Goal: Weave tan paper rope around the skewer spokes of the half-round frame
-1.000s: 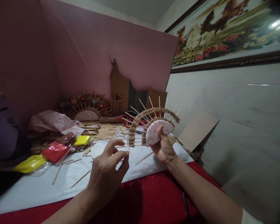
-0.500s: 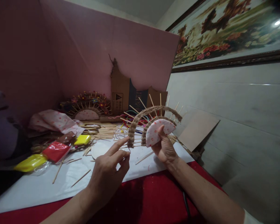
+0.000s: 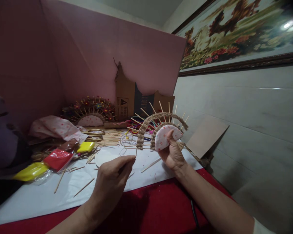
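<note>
Left hand (image 3: 114,178) now off the woven band (image 3: 140,139), fingers pinching its cord (image 3: 136,152) taut, likely snugging it; right hand (image 3: 173,156) clasps the floral half-disc (image 3: 163,138).

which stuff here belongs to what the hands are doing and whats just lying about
In use:
half-round woven piece, held in the right hand
thin strand, pinched by the left hand
perhaps the bundle of sticks, similar to the piece's spokes

Lying about:
red packet
spotted cloth
decorated half-round piece at the back
brown cardboard behind
</note>
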`<state>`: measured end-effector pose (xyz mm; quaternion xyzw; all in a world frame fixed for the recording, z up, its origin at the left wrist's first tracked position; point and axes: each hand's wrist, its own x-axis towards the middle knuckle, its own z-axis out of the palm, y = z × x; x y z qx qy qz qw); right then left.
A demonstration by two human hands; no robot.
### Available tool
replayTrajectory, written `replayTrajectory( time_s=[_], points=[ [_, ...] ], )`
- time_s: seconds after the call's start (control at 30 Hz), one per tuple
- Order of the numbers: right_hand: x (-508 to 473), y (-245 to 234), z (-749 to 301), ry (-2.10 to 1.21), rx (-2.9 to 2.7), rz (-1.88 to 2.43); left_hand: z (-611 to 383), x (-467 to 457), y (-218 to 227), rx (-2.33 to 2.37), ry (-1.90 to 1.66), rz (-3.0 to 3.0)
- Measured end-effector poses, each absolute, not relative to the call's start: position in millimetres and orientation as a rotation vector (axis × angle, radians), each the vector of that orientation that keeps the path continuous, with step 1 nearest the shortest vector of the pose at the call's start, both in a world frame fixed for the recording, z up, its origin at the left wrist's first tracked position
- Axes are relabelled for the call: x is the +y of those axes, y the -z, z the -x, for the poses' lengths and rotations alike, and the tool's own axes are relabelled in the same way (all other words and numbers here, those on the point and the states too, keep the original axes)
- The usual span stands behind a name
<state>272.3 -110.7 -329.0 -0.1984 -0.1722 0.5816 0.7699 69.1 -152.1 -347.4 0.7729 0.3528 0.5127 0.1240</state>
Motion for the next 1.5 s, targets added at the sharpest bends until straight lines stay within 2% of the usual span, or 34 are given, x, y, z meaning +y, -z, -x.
replayTrajectory(
  time_s=[0.27,0.5,0.7,0.93,1.1,1.33,1.5],
  points=[
    [-110.1,328.9,-273.9,-1.27,-0.367,0.413,-73.8,-149.5,338.3,1.045,-1.257,-1.559],
    [-113.5,325.7,-273.3,-1.295,-0.348,0.431,-69.7,-142.5,326.9,0.97,-1.102,-1.195],
    [-114.4,325.9,-271.8,-1.294,-0.386,0.453,-66.3,-144.1,318.9,0.758,-1.108,-1.031],
    [-112.9,327.4,-272.0,-1.255,-0.411,0.468,-65.2,-146.5,318.3,0.812,-1.246,-1.034],
    [-112.9,326.9,-271.7,-1.235,-0.417,0.488,-65.1,-146.0,321.3,0.982,-1.412,-1.258],
    [-115.4,323.7,-269.8,-1.211,-0.41,0.484,-61.1,-149.3,327.0,1.212,-1.738,-2.193],
    [-117.5,324.2,-267.6,-1.206,-0.438,0.461,-58.5,-147.1,330.5,1.197,-1.719,-2.599]
  ],
)
